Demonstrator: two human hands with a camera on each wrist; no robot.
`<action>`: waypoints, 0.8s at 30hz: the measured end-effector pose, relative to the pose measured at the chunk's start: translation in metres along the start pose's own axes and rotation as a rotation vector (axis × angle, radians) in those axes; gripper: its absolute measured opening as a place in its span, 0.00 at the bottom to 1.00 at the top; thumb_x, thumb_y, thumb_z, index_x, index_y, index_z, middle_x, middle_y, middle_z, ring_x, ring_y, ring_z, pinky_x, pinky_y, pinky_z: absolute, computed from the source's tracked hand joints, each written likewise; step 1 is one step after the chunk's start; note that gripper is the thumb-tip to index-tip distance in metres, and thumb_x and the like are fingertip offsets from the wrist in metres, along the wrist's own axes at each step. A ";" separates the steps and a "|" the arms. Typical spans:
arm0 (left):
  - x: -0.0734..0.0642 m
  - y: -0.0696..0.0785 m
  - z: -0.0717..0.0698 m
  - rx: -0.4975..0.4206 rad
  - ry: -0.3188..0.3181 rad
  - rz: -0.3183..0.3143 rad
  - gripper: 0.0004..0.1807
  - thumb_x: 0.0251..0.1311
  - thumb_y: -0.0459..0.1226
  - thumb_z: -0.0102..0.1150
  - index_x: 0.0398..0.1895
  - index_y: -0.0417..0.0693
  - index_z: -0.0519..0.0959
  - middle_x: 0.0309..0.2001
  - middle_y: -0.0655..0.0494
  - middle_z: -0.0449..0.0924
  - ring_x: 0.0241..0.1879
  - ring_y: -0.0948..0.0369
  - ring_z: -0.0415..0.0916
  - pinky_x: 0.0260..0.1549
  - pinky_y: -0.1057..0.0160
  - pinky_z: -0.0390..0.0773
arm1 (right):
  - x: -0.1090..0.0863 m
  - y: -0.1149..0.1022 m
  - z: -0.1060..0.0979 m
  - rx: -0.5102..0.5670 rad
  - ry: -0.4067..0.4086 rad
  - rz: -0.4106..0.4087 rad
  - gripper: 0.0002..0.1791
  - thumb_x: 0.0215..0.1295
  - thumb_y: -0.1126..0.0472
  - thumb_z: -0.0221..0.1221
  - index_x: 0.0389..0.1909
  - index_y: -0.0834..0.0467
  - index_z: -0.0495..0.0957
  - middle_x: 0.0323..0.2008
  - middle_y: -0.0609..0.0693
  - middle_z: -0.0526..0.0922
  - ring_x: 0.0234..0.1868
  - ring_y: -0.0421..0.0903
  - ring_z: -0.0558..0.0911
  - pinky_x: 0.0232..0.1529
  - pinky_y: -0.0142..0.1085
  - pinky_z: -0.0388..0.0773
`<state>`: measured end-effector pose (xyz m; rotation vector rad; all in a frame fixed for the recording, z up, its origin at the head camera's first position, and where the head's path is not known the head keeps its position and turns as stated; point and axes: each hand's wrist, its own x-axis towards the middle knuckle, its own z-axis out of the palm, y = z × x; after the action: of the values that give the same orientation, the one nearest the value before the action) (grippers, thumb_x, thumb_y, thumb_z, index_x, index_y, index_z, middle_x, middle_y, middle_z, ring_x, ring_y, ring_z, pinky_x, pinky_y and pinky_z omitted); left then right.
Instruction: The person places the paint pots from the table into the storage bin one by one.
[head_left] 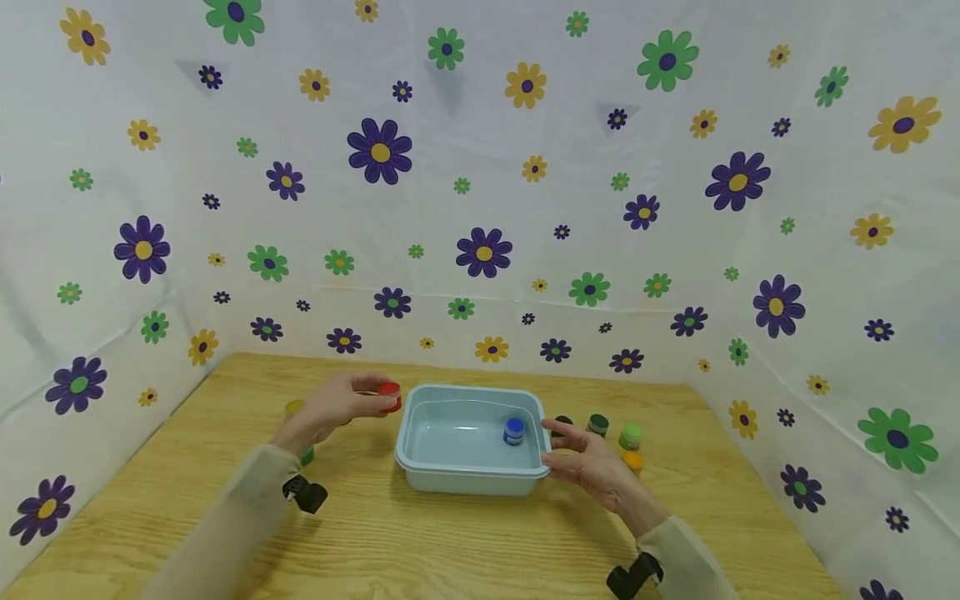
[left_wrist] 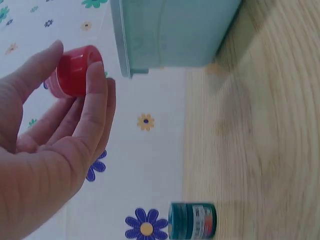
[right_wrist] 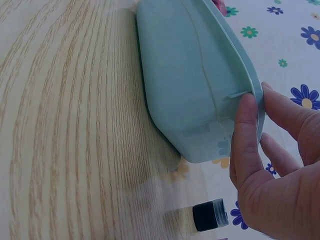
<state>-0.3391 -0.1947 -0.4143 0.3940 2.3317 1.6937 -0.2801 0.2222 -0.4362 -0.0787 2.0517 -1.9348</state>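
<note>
Head view: tub point(head_left: 472, 482) gripped by its rim, red jar point(head_left: 389, 397) held at its left

White flowered cloth point(head_left: 450, 208) hangs on the far, left and right sides of a wood-grained table point(head_left: 450, 542). On the table stands the pale blue tub, its mouth upward.

At the tub's right rim, the right hand point(head_left: 592, 471) appears to pinch the edge lightly, with only a narrow gap between thumb and fingertips. Near the far left corner, the left hand point(head_left: 337, 407) has the red jar between thumb and fingers, spread just as wide as the jar. That jar is off the table, just outside the tub's left rim.

A blue jar point(head_left: 513, 431) stands inside the tub, toward the right. To the tub's right are a dark jar point(right_wrist: 204, 216), a dark green jar point(head_left: 597, 425), a light green jar point(head_left: 631, 436) and an orange jar point(head_left: 632, 462); to its left, a yellow jar point(head_left: 294, 407) and a green jar point(head_left: 307, 456) are partly hidden by the left arm.

The step in hand looks like placing the red jar while the tub is steadied. The next move would call for clearing the left rim, lowering the jar onto the bare floor beside the blue one, and only then loosening the fingers.
</note>
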 end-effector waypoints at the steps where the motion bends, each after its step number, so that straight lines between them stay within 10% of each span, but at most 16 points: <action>1: 0.001 0.002 0.003 -0.009 0.010 0.011 0.31 0.59 0.44 0.68 0.63 0.39 0.72 0.57 0.41 0.77 0.49 0.50 0.82 0.52 0.53 0.81 | 0.000 0.000 0.000 0.001 -0.002 0.001 0.39 0.61 0.65 0.66 0.72 0.59 0.63 0.52 0.60 0.72 0.40 0.45 0.84 0.47 0.37 0.84; 15: 0.016 0.025 0.054 -0.186 0.148 0.013 0.31 0.58 0.41 0.69 0.63 0.40 0.71 0.55 0.37 0.78 0.51 0.43 0.81 0.57 0.47 0.77 | 0.001 0.000 0.001 0.000 -0.001 -0.005 0.39 0.60 0.65 0.67 0.72 0.59 0.63 0.53 0.61 0.72 0.39 0.45 0.83 0.46 0.35 0.84; 24: 0.028 0.031 0.092 -0.138 0.229 0.031 0.27 0.53 0.41 0.73 0.57 0.46 0.77 0.49 0.46 0.84 0.46 0.51 0.83 0.52 0.52 0.81 | 0.000 -0.001 0.000 0.012 0.008 -0.002 0.40 0.59 0.65 0.68 0.72 0.60 0.63 0.55 0.63 0.71 0.40 0.46 0.84 0.46 0.36 0.84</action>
<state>-0.3316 -0.0939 -0.4135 0.2208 2.3525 1.9954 -0.2802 0.2220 -0.4356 -0.0706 2.0449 -1.9517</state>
